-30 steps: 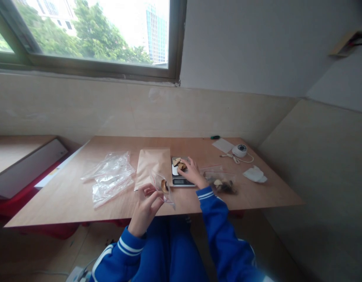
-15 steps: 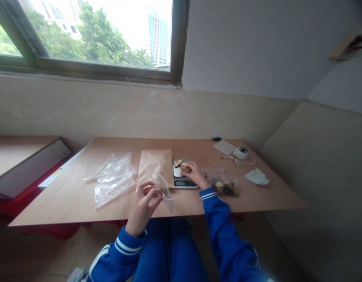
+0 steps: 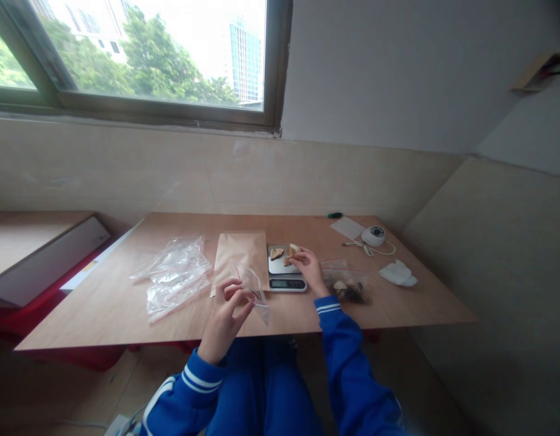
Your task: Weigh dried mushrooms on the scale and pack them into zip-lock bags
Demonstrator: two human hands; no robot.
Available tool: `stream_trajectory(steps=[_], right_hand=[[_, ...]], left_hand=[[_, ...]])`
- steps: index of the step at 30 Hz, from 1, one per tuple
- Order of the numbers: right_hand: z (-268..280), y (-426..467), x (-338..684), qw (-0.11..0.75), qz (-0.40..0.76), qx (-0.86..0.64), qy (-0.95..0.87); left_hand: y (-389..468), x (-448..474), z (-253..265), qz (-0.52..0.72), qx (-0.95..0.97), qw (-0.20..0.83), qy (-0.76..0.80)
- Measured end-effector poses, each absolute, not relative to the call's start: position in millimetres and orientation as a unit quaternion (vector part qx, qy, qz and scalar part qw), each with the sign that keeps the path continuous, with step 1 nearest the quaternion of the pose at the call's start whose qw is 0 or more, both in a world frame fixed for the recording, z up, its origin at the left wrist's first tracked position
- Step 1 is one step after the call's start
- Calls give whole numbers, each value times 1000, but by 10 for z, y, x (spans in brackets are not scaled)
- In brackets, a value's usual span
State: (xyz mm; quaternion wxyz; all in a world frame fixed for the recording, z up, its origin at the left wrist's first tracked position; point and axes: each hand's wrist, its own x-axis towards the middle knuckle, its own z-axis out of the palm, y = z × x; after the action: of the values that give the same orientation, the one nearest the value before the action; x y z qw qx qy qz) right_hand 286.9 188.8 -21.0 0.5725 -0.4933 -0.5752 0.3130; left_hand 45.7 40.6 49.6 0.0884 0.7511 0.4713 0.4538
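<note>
My left hand [image 3: 228, 315] pinches a small clear zip-lock bag [image 3: 262, 310] with a red seal line above the table's front edge. Over the right side of the digital kitchen scale [image 3: 286, 284], the fingers of my right hand [image 3: 310, 266] are closed on a pale brown piece that looks like a dried mushroom slice [image 3: 294, 249]; the fingertips partly hide it. Another such slice [image 3: 276, 254], dark-edged, lies on the left of the scale's plate. Beside my right wrist is a clear bag [image 3: 348, 287] of similar light and dark pieces.
A brown kraft paper pouch [image 3: 239, 251] lies left of the scale. Several clear zip bags [image 3: 175, 272] are farther left. At the right are a white dome camera [image 3: 373, 236] with its cable, a crumpled white tissue [image 3: 398, 274], a paper sheet [image 3: 346, 227] and a green-handled tool [image 3: 335, 215].
My right hand has shifted a little right across the scale, uncovering more of the plate and display. My left hand keeps its pinch on the small bag, nearly still.
</note>
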Motion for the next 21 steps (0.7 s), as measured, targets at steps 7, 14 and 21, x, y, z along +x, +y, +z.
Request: stream_trajectory(steps=[7,14,21], right_hand=[[747,1294,2503,568,306,-411,-644],[1005,940,2235,437,150,-414,-784],[933,821,2228,329,135,-383,-852]], left_hand=[[479,579,525,444,748,113,480],[459,628,535,455,754,122,459],[365,559,502,468,715,153,496]])
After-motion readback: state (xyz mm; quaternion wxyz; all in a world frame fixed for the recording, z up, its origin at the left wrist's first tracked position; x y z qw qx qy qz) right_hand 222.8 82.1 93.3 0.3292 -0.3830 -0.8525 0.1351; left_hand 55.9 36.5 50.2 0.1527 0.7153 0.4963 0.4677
